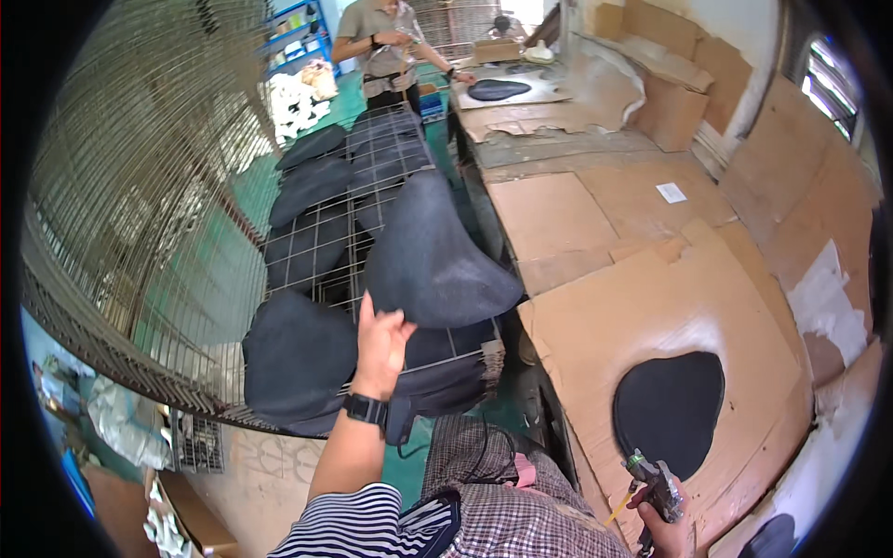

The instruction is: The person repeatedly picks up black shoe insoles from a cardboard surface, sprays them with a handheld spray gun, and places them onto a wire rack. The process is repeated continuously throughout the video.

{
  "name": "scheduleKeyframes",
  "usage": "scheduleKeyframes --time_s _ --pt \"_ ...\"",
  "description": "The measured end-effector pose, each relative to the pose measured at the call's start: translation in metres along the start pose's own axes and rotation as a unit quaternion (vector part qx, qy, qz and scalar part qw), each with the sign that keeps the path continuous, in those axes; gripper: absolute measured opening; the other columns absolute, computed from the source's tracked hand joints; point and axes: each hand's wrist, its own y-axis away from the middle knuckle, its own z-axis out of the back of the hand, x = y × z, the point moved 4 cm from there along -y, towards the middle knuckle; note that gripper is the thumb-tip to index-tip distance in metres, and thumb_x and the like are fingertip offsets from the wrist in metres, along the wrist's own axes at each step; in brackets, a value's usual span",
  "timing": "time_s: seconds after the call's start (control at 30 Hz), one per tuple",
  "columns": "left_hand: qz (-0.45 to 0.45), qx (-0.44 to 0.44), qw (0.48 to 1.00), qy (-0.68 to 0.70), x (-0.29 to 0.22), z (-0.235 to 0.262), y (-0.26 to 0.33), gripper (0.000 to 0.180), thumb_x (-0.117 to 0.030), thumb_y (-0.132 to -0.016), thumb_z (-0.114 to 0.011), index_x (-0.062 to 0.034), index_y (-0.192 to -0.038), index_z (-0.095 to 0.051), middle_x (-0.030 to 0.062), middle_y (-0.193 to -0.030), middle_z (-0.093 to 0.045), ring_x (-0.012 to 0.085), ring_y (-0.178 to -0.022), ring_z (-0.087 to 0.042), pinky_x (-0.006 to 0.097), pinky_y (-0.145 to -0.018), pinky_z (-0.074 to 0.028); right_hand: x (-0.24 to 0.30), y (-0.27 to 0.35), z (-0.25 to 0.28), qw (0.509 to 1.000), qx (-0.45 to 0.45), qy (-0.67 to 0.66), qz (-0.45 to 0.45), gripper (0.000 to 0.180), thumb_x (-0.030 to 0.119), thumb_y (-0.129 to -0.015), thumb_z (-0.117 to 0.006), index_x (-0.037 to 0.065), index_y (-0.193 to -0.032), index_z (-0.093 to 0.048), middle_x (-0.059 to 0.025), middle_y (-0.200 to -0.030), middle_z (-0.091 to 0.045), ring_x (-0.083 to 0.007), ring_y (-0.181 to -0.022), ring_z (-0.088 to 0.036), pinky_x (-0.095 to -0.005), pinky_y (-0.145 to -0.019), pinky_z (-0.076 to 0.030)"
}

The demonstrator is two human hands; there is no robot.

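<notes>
Here in the head view, the cardboard-covered bench [558, 216] runs down the right half of the frame, its near edge bending toward bottom centre, and a narrow dark gap parts it from the wire rack [353, 209] at centre left. The rack's top carries a crowd of dark pieces [307, 186], so the room there is tight, while a wall of wire mesh [121, 186] curves along the left side. On the bench, a black panel [668, 409] lies flat at lower right, a broad margin of brown cardboard [605, 325] on its upper-left side. And now the hands! The left hand [381, 344] reaches up through the middle of the frame, forearm rising from the lower edge, watch [366, 409] at the wrist. Its index finger points upward at the lower-left edge of the large dark panel [428, 260], the other fingers curled; whether it pinches that edge or merely touches it, I cannot tell. That panel sits at centre, overlapping the rack, its right corner out toward the bench edge. Down at lower right, the right hand [668, 532] has its fingers wrapped round a spray gun [662, 491], just below the black panel, a yellow hose [621, 507] beside it. Upper centre, another person [383, 60] stands by the bench's far end, one hand beside a dark oval piece [499, 90].
</notes>
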Motion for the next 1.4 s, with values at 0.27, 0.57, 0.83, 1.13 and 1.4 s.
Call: scheduleKeyframes --time_s 0.27,0.57,0.83,1.13,1.4 --pt "-0.025 -0.259 0.941 -0.217 0.049 0.081 0.042 0.072 0.015 -0.079 -0.047 -0.0135 -0.141 -0.026 0.015 -0.114 -0.048 0.0188 -0.082 -0.059 0.03 -0.059 -0.054 0.026 -0.023 -0.034 0.985 0.088 0.13 -0.073 0.035 0.005 -0.087 -0.061 0.003 -0.121 -0.053 -0.0044 -0.105 -0.06 -0.0045 -0.06 -0.049 -0.0157 -0.045 -0.032" --pt "-0.001 -0.239 0.929 -0.281 0.068 0.104 0.059 0.019 0.008 -0.085 -0.05 -0.002 -0.099 -0.056 0.0068 -0.08 -0.054 0.0146 -0.059 -0.061 0.025 -0.052 -0.051 -0.005 -0.031 -0.032 0.998 0.067 0.01 -0.002 0.054 0.009 -0.074 -0.069 -0.005 -0.123 -0.049 -0.0116 -0.092 -0.063 -0.0183 -0.08 -0.063 -0.0321 -0.077 -0.052" --pt "0.19 -0.058 0.907 -0.372 0.059 0.054 0.067 0.022 -0.013 -0.089 -0.059 0.0005 -0.107 -0.061 0.0031 -0.064 -0.058 0.0116 -0.049 -0.057 0.023 -0.039 -0.043 -0.017 -0.024 -0.02 0.998 0.053 0.004 -0.03 0.057 0.012 -0.074 -0.071 -0.003 -0.125 -0.049 -0.0111 -0.094 -0.063 -0.0168 -0.08 -0.063 -0.0316 -0.077 -0.052" --pt "0.106 0.24 0.852 -0.453 0.109 -0.047 0.068 0.02 -0.011 -0.088 -0.059 -0.0027 -0.105 -0.065 0.0002 -0.07 -0.061 0.0071 -0.057 -0.057 0.022 -0.051 -0.046 -0.011 0.015 -0.003 0.997 -0.047 0.043 -0.031 0.025 0.007 -0.087 -0.062 0.002 -0.111 -0.055 -0.0074 -0.108 -0.059 -0.0102 -0.081 -0.054 -0.0193 -0.062 -0.042" --pt "0.035 0.268 0.844 -0.462 0.122 -0.062 0.086 0.016 -0.013 -0.091 -0.057 0.0 -0.094 -0.065 0.0013 -0.065 -0.057 0.0072 -0.058 -0.052 0.026 -0.053 -0.042 -0.029 0.02 0.001 0.993 -0.02 0.02 -0.115 0.042 0.008 -0.089 -0.062 -0.001 -0.128 -0.048 -0.0071 -0.108 -0.056 -0.0165 -0.096 -0.053 -0.0299 -0.084 -0.043"
